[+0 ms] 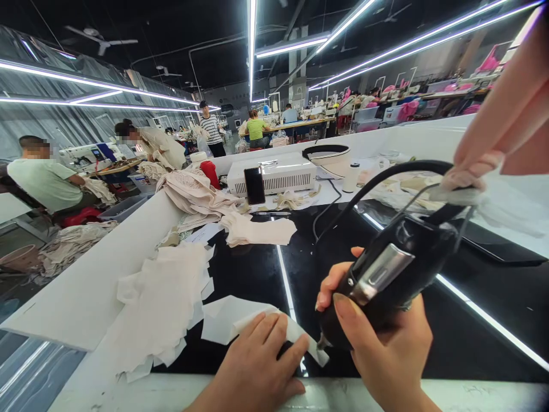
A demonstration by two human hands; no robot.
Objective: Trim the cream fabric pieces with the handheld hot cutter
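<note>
My right hand (386,349) is wrapped round a black hand-held power tool (386,274) with a metal lever on its side and a cable at its top. The tool's small metal tip points down beside the right end of a pale fabric piece (223,320); I cannot tell whether they touch. My left hand (266,355) lies over this piece with its fingers spread, pressing it against the glossy black work surface (249,274). To the left lies a layered stack of cut pale pieces (163,297). Another small pile of pale pieces (259,229) rests farther back.
Behind stand a phone (254,186), a white vented box (278,174) and a red object (210,173). A beige fabric heap (197,191) lies back left. A black cable (369,183) arches to the tool. A blurred pinkish shape (506,114) fills the upper right. People work at machines beyond.
</note>
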